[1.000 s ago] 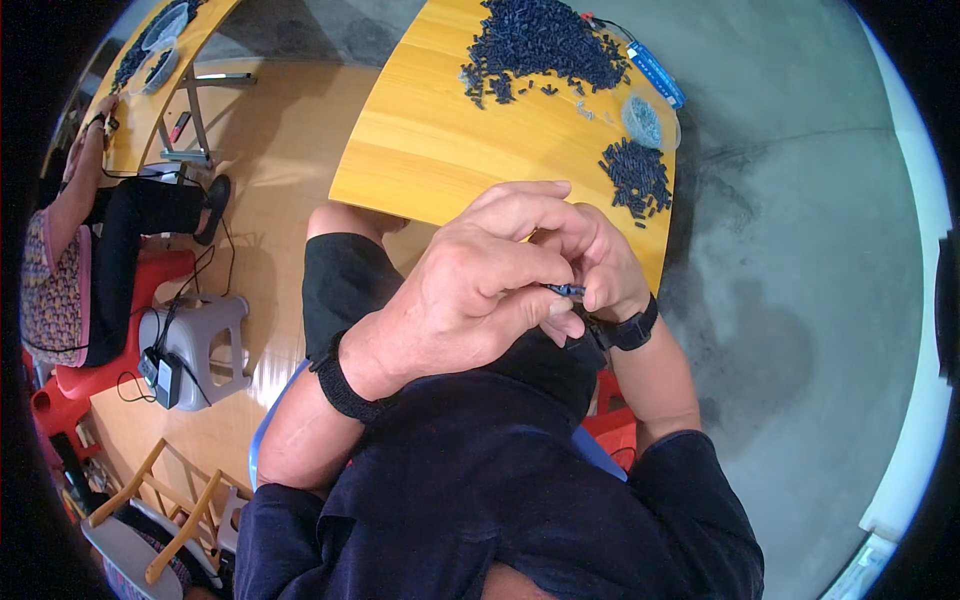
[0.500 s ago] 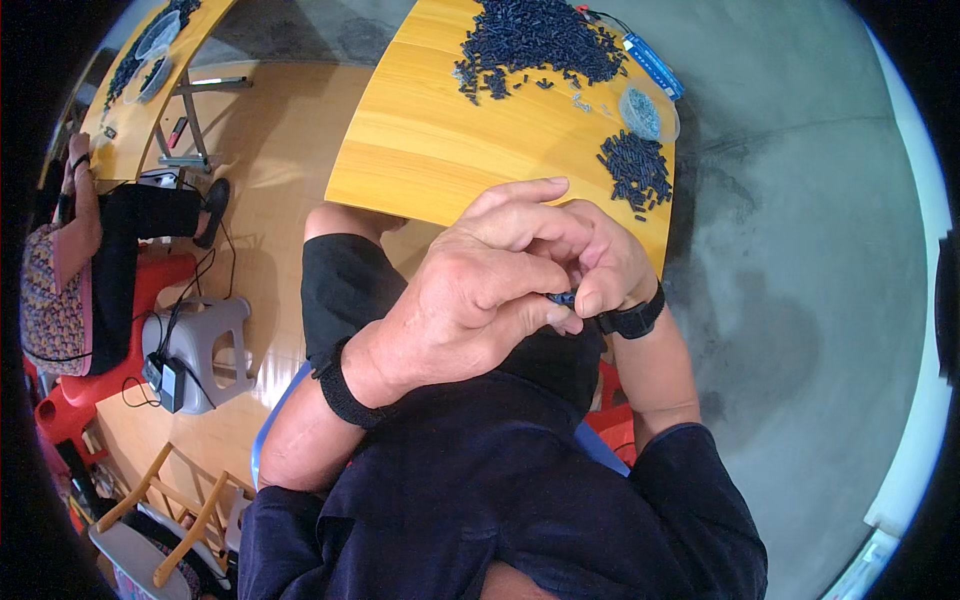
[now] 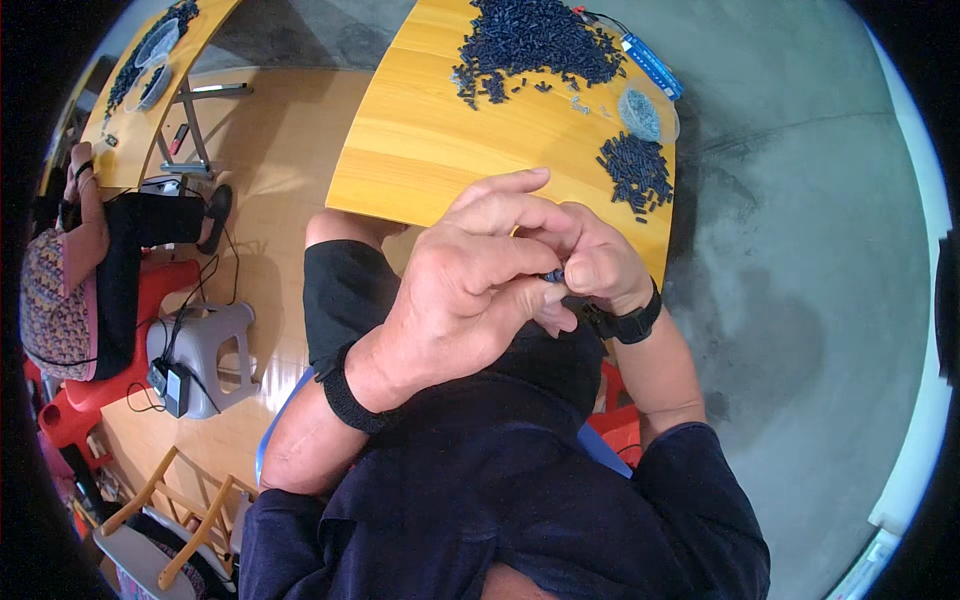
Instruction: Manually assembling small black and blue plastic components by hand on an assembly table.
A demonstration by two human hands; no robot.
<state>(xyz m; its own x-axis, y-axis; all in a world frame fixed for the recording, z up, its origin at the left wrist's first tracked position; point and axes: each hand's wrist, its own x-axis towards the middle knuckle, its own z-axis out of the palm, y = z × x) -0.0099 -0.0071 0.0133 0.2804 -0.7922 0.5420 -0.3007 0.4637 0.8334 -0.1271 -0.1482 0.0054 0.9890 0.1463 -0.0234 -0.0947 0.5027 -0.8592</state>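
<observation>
Above my lap, just off the table's near edge, my two hands meet fingertip to fingertip. My left hand [image 3: 470,270] pinches a small dark cylindrical piece [image 3: 553,276] between thumb and forefinger, its other fingers loosely curved. From the right, the thumb and fingers of my right hand [image 3: 605,265] close on the piece's other end. Most of the piece is covered by the fingertips. Nearest to my right hand on the table is a small pile of similar dark cylinders [image 3: 637,172], with a clear tub of small pale bluish parts [image 3: 640,113] behind it.
A large heap of dark pieces [image 3: 540,45] covers the far part of the yellow wooden table [image 3: 420,150]. A blue box-shaped device with a wire [image 3: 652,67] lies at its right edge. At left, another person [image 3: 70,290] sits at a second table [image 3: 125,150]; a grey stool [image 3: 205,355] stands nearby.
Both hands have shifted slightly left and up. My right thumb has rolled over the piece, and the piece's visible end now lies between the two hands' fingertips.
</observation>
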